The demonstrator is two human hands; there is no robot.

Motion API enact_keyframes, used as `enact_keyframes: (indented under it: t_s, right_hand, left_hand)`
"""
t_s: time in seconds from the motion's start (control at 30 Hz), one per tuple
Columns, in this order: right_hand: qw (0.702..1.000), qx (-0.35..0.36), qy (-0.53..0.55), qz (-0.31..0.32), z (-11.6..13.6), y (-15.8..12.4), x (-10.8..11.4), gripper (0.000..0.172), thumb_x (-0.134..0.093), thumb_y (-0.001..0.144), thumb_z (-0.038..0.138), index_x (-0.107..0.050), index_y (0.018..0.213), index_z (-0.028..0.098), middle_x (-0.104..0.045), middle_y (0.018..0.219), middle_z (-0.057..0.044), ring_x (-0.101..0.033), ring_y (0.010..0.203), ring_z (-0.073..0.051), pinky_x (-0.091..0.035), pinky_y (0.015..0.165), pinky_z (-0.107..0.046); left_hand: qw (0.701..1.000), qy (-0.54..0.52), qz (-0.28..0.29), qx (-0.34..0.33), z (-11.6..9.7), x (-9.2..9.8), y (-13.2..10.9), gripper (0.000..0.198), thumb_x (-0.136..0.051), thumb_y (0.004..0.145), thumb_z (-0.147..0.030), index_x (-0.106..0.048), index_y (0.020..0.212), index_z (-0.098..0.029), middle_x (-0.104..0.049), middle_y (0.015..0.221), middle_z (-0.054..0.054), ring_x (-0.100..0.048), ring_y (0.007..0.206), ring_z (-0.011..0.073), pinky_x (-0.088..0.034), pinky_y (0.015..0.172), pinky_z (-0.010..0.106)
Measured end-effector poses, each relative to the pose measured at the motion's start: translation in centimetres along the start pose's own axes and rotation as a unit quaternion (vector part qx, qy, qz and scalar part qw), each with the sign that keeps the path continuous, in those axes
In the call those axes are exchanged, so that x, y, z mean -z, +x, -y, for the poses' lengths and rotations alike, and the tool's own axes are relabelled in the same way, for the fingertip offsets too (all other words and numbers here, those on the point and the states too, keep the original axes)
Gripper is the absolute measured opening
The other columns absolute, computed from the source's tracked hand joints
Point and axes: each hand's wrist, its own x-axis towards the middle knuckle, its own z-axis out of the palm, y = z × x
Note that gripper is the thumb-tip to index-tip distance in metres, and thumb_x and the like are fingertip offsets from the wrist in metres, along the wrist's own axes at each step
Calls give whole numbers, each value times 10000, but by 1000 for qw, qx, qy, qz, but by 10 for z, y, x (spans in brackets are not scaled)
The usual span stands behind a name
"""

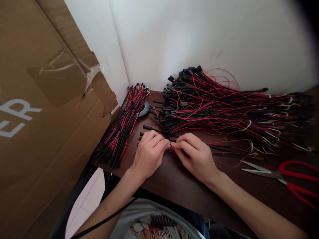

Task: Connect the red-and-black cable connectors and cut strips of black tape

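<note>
My left hand and my right hand meet over the front of the table, thumbs and fingertips pinched together. Between them is a thin black-and-red wire lead, mostly covered by my fingers. Black connector ends stick out just beyond my left hand. To the right of my right hand, a few black and red wires run along the tabletop. Close behind my hands lies a large pile of red and black wire leads with black plugs, some tied with white ties.
A smaller bundle of wire leads lies at left, across a grey tape roll. Open scissors with red handles lie at right, blades toward my right hand. A cardboard box stands along the left, and a white wall closes the back.
</note>
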Motion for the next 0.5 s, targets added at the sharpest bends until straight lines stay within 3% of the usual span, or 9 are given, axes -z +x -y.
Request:
enact_keyframes:
  t_s: [0.17,0.33,0.4,0.5]
  right_hand:
    - [1000,-7,13,-11,0,0,-1,171,-514,917,127,-610,791,192,-603,788,-62,-559,723,-177,-484,638,-308]
    - [999,-15,42,20,-4,0,-3,89,-533,914,130,-603,905,184,-636,827,-60,-582,767,-179,-489,679,-324]
    - [999,-3,34,40,-2,7,5,71,-550,906,139,-602,935,178,-660,862,-62,-595,798,-189,-481,707,-348]
    - [997,22,24,77,10,25,37,104,-555,910,167,-618,988,193,-679,964,-71,-616,889,-205,-492,770,-374]
  left_hand:
    - [1000,19,0,-22,-1,-2,1,179,-495,957,-172,-658,890,-137,-677,809,54,-537,787,186,-420,721,331]
    - [1000,10,9,-11,2,-3,0,159,-519,937,-142,-650,850,-126,-659,774,46,-517,774,186,-410,711,328]
    - [1000,10,14,-9,3,-3,0,156,-516,936,-135,-649,854,-126,-659,783,49,-518,781,188,-412,714,329]
    - [999,24,31,-8,4,-4,0,171,-497,945,-146,-654,880,-132,-660,802,56,-523,797,194,-414,709,334]
